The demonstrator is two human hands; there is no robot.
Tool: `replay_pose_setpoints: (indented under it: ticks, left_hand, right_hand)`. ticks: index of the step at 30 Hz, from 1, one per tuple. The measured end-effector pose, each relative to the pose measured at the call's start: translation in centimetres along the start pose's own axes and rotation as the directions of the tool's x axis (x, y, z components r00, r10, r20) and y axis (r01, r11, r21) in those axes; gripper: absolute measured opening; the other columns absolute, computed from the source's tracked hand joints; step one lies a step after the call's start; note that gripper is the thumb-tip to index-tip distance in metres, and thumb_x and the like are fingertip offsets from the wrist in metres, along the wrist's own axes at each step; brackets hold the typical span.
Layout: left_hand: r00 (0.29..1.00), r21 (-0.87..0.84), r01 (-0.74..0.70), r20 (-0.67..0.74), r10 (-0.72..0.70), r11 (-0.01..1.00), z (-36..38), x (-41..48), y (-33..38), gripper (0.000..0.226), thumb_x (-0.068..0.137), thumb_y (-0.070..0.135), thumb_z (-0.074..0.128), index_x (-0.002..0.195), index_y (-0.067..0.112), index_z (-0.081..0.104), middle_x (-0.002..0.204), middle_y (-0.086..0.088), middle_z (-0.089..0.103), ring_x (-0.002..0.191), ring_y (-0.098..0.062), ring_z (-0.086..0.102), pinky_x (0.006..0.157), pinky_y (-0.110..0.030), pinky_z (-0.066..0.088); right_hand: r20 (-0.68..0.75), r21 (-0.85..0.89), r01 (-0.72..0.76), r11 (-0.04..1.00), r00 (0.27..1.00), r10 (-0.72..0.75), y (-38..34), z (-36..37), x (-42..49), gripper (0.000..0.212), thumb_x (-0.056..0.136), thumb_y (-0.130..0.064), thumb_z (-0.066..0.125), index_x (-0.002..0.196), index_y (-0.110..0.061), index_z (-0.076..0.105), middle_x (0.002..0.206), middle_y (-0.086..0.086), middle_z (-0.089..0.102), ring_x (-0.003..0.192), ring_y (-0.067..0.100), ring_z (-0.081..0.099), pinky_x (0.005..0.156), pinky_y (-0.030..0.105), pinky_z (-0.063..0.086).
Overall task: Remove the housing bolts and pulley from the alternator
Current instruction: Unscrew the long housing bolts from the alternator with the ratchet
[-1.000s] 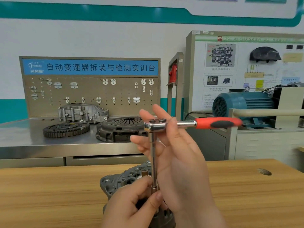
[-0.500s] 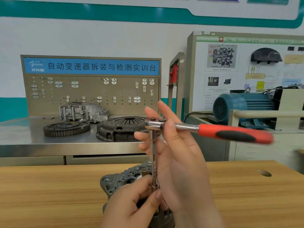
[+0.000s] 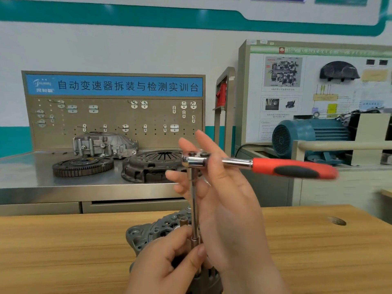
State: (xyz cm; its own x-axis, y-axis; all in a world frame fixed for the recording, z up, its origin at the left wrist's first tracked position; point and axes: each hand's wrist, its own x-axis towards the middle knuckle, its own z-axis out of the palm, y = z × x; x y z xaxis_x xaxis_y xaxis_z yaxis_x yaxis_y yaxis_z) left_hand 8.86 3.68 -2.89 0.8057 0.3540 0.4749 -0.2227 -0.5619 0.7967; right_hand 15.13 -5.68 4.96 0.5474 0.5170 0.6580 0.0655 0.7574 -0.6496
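Head view
Alternator (image 3: pixel 148 232): stands on the wooden bench (image 3: pixel 63 251), directly under the left hand's fingers and partly covered by both hands. Its ribbed grey housing shows just left of them.
Extension bar (image 3: pixel 194 200): upright, with its long axis vertical. It runs from between the right fingers at the top down into the left fingers' pinch.
Ratchet (image 3: pixel 194 161): the head sits on top of the bar among the right fingertips. The red handle (image 3: pixel 294 169) lies about level, points right and away from the fingers, and is blurred at its far end.
Left hand (image 3: pixel 167 264): fingers and thumb (image 3: pixel 198 252) are curled round the bar's lower end. This is probably to keep the socket seated square on a housing bolt. The bolt itself is hidden under the fingers.
Right hand (image 3: pixel 224 200): the fingers (image 3: pixel 202 139) are straight and splayed, and touch the ratchet head without closing on anything. The palm is just beside the bar. That looks like light steadying or finger-spinning of the head, not a hard pull on the handle.
Pulley: not visible. Whether it is on the side facing down cannot be told.
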Motion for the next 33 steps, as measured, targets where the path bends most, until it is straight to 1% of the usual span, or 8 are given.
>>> replay_pose_setpoints:
  ticks: [4,10,14,20,23,26,29,33]
  left_hand:
    - [0.999,0.032,-0.039,-0.014,0.039,0.999,-0.1,-0.18,-0.17,0.043,0.072,0.07,0.054,0.103,0.042,0.064,0.09,-0.005,0.072,0.092,-0.02,0.068,0.089,-0.051,0.053]
    - [0.998,-0.032,0.046,0.043,-0.044,0.998,-0.08,0.12,-0.32,0.039,0.066,0.061,0.059,0.104,0.053,0.063,0.089,0.007,0.077,0.093,-0.011,0.071,0.097,-0.046,0.05]
    - [1.0,-0.008,0.003,0.01,-0.003,1.0,-0.07,0.04,-0.25,0.042,0.067,0.066,0.056,0.107,0.054,0.061,0.087,0.005,0.076,0.089,-0.013,0.071,0.094,-0.045,0.052]
    - [1.0,-0.01,0.015,0.015,-0.015,1.0,-0.16,-0.06,-0.22,0.043,0.066,0.066,0.056,0.103,0.044,0.064,0.096,-0.009,0.072,0.096,-0.021,0.069,0.096,-0.05,0.05]
    - [0.999,-0.042,0.042,0.004,-0.042,0.998,-0.07,0.12,-0.2,0.04,0.059,0.064,0.057,0.098,0.054,0.064,0.086,0.004,0.076,0.09,-0.011,0.071,0.096,-0.039,0.052]
    - [0.998,-0.055,0.06,0.035,-0.058,0.997,-0.05,0.18,-0.2,0.04,0.061,0.063,0.059,0.099,0.051,0.065,0.088,0.011,0.077,0.092,-0.007,0.071,0.096,-0.043,0.052]
    - [0.999,-0.015,0.007,0.037,-0.006,1.0,-0.13,0.08,-0.26,0.04,0.067,0.065,0.055,0.104,0.052,0.061,0.09,0.014,0.076,0.092,-0.006,0.071,0.095,-0.044,0.052]
    - [0.997,0.071,-0.082,0.018,0.081,0.994,-0.16,-0.05,-0.01,0.037,0.074,0.065,0.048,0.109,0.057,0.058,0.098,0.03,0.07,0.095,0.005,0.066,0.091,-0.03,0.054]
  right_hand:
    - [-0.025,0.06,-0.056,0.997,0.998,0.057,0.03,-0.31,0.06,0.045,0.083,-0.051,0.052,0.112,-0.021,0.067,0.102,0.007,0.075,0.073,0.019,0.071,0.075,0.031,0.057]
    - [0.006,-0.186,0.09,0.978,0.996,-0.09,0.17,-0.13,-0.14,0.031,0.079,-0.044,0.067,0.11,-0.045,0.07,0.114,-0.015,0.07,0.094,0.007,0.065,0.088,0.036,0.048]
    - [0.013,-0.026,0.036,0.999,0.999,-0.036,0.02,0.02,-0.02,0.028,0.085,-0.039,0.061,0.109,-0.033,0.072,0.117,-0.006,0.07,0.085,0.015,0.071,0.073,0.022,0.053]
    - [-0.006,0.028,-0.022,0.999,1.0,0.023,0.07,-0.39,0.01,0.046,0.074,-0.053,0.056,0.109,-0.025,0.07,0.105,0.006,0.074,0.074,0.018,0.07,0.069,0.025,0.056]
    - [-0.001,-0.142,0.044,0.989,0.999,-0.045,0.07,-0.31,-0.07,0.026,0.081,-0.046,0.066,0.106,-0.041,0.072,0.114,-0.009,0.071,0.086,0.01,0.066,0.076,0.027,0.052]
    - [0.003,-0.25,0.116,0.961,0.993,-0.119,0.16,-0.32,-0.21,0.034,0.08,-0.046,0.065,0.114,-0.046,0.067,0.119,-0.017,0.067,0.095,0.005,0.066,0.087,0.034,0.05]
    - [-0.017,-0.081,0.046,0.996,0.999,-0.048,0.03,-0.19,-0.06,0.027,0.086,-0.042,0.058,0.109,-0.036,0.071,0.116,-0.01,0.07,0.086,0.014,0.071,0.076,0.025,0.053]
    - [-0.026,0.046,-0.033,0.998,0.999,0.034,-0.11,-0.64,0.03,0.046,0.087,-0.05,0.044,0.116,-0.019,0.062,0.103,0.006,0.075,0.07,0.019,0.071,0.071,0.028,0.056]
